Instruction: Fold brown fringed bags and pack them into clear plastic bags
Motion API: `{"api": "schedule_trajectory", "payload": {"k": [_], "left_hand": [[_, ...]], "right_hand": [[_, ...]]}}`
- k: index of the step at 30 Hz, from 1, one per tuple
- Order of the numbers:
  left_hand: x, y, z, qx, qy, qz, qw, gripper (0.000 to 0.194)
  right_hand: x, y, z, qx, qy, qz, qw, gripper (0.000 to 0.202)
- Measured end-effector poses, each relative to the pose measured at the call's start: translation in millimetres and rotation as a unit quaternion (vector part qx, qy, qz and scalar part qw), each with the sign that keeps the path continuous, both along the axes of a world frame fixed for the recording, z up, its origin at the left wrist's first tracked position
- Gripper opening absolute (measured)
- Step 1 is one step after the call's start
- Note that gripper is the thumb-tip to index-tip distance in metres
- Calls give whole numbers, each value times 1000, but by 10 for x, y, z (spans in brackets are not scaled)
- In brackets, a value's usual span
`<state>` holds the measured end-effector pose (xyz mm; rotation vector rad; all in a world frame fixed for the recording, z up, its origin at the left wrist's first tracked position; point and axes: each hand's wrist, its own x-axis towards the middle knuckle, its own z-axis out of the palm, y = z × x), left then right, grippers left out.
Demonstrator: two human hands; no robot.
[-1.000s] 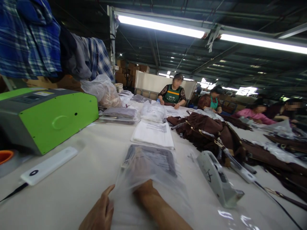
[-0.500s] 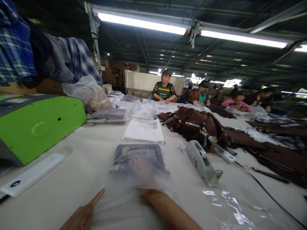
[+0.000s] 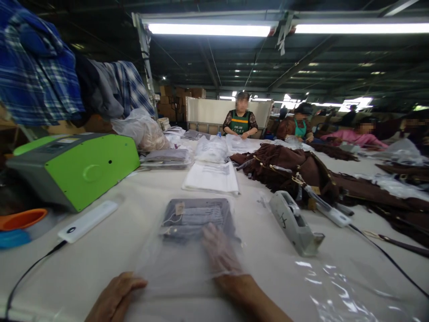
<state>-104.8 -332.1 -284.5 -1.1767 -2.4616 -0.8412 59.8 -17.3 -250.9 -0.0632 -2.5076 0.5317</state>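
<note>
A frosted plastic bag (image 3: 167, 273) lies flat on the table before me, its open end toward me. Inside is a flat dark grey item (image 3: 197, 208) with a small tan tag (image 3: 180, 208) on a white string; its kind is unclear through the film. My right hand (image 3: 219, 250) reaches into the bag up to the wrist, fingers stretched out over the item's lower right part. At the bag's near left edge, my left hand (image 3: 117, 293) has its fingers closed on the film.
A tape dispenser (image 3: 295, 223) stands to the right, near clear plastic sheets (image 3: 338, 286). Brown fringed bags (image 3: 291, 170) are heaped behind it. At left are a green machine (image 3: 97, 170), a white corded device (image 3: 89, 221) and an orange tape roll (image 3: 25, 219). Folded white bags (image 3: 211, 178) lie ahead; co-workers sit beyond.
My right hand has shifted right and slightly down inside the bag. My left index finger, pointing outward before, is now bent in at the bag's edge. The view has turned left.
</note>
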Motion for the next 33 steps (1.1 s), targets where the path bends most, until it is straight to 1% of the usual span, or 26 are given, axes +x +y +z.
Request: {"api": "schedule_trajectory", "payload": {"k": [2,3,4,5,6,7,8,9,10,11,12,13,14,15,16,17,19,20,21,23,24,26,28,30,33], "left_hand": [[-47,-116,-37,-34,68,-16,997,31],[-59,-165,-25,-48,96,-23,994,31],[-58,-194,16,-56,118,-26,991,31],[-42,-189,91,-57,131,-21,989,31],[-13,-140,200,-53,135,-15,989,30],[25,-40,336,-41,132,-4,990,30],[67,110,487,-34,119,2,992,27],[107,306,639,-32,105,-18,994,26],[138,534,776,-27,93,-41,994,26],[158,778,884,-19,97,-71,993,26],[164,1019,951,-11,115,-100,988,28],[153,1239,972,-17,138,-133,981,32],[127,1423,947,-32,162,-161,973,37],[85,1564,882,-54,181,-184,965,42],[31,1658,787,-77,194,-206,956,48],[-29,1708,675,-101,200,-226,948,54],[-143,1709,461,-142,196,-268,932,63],[-184,1682,385,-158,188,-284,927,66],[-209,1650,341,-171,178,-296,923,69],[-214,1594,342,-183,158,-313,919,71],[-202,1570,372,-182,150,-320,918,71],[-174,1501,438,-167,139,-330,919,68],[-179,1357,454,-149,127,-330,923,60],[-248,1111,410,-128,102,-324,932,51],[-432,612,328,-109,45,-305,945,43]], "right_hand": [[157,-65,-12,12,-7,-6,1000,36],[279,-88,-41,16,-14,-3,1000,38],[426,-103,-72,19,-23,6,1000,39],[587,-108,-91,20,-34,19,999,40],[744,-107,-84,12,-44,37,998,38],[878,-104,-42,-3,-51,52,997,34],[972,-101,41,-23,-52,58,997,28],[1011,-99,159,-46,-45,54,996,23],[989,-98,304,-65,-27,41,997,20],[908,-94,459,-77,-6,23,997,20],[777,-83,605,-80,21,10,997,20],[613,-62,725,-72,47,5,996,21],[436,-28,805,-55,55,12,997,23],[266,18,837,-27,54,27,998,28],[118,74,819,7,40,50,998,32],[5,133,756,38,15,82,996,35],[-100,241,541,85,-49,155,983,37],[-99,279,422,99,-77,181,975,36],[-73,302,318,106,-97,198,970,35],[7,307,191,107,-111,211,965,34],[43,296,171,101,-109,214,965,34],[86,275,187,87,-99,223,966,34],[102,292,214,64,-89,218,970,34],[135,379,204,35,-82,206,974,32],[300,608,147,-6,-91,192,977,27]]}}
